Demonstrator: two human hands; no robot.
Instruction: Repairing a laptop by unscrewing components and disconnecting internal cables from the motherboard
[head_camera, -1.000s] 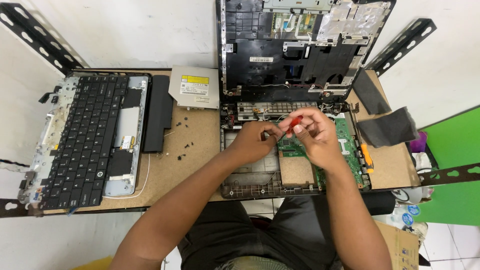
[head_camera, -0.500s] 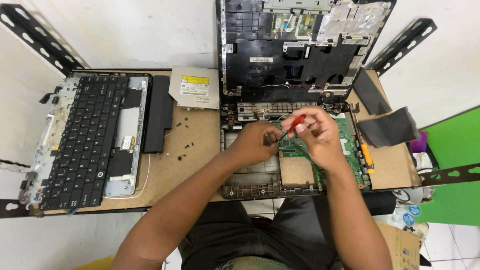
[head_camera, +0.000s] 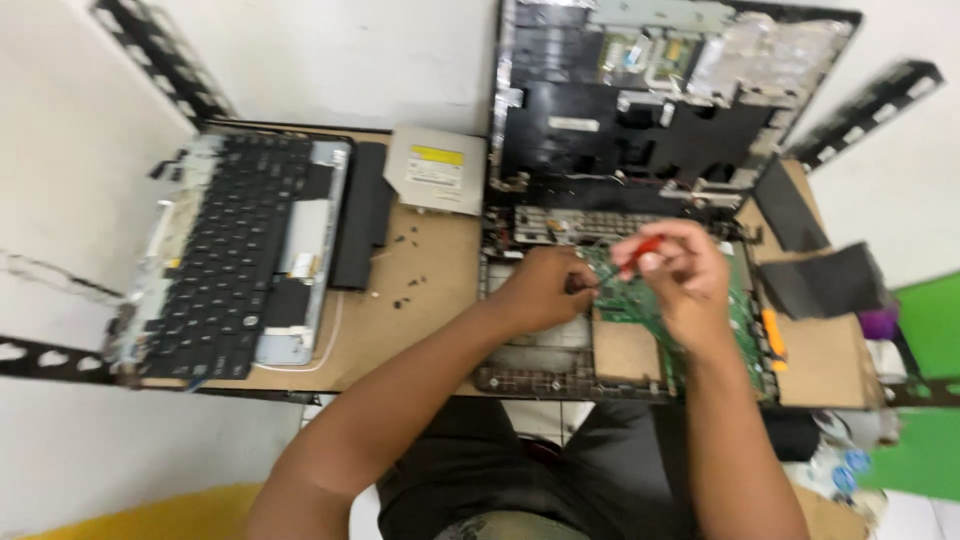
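I see my right hand (head_camera: 680, 275) above the opened laptop base (head_camera: 620, 320), its fingers pinched around a red-handled screwdriver (head_camera: 640, 250) whose tip angles down toward the green circuit board (head_camera: 640, 300). My left hand (head_camera: 545, 290) rests on the base just beside that tip, fingers curled together near a small dark part I cannot make out; whether they grip it I cannot tell.

The picture is blurred, so the tip's exact seat is hidden from me. My worry is a slip: if the screwdriver sits crooked in a screw head, I judge it could jump off and scrape the circuit board or jab my left fingers, which lie very close.

Loose screws (head_camera: 405, 270) lie scattered on the brown worktop (head_camera: 430, 330), between the base and the removed keyboard (head_camera: 235, 260). My left forearm passes just beside them, and a sweep of it could knock them off the edge.

The silver disc drive (head_camera: 437, 170) sits near the far edge of the worktop, touching the upright lid shell (head_camera: 640, 110); a nudge there could shift it.
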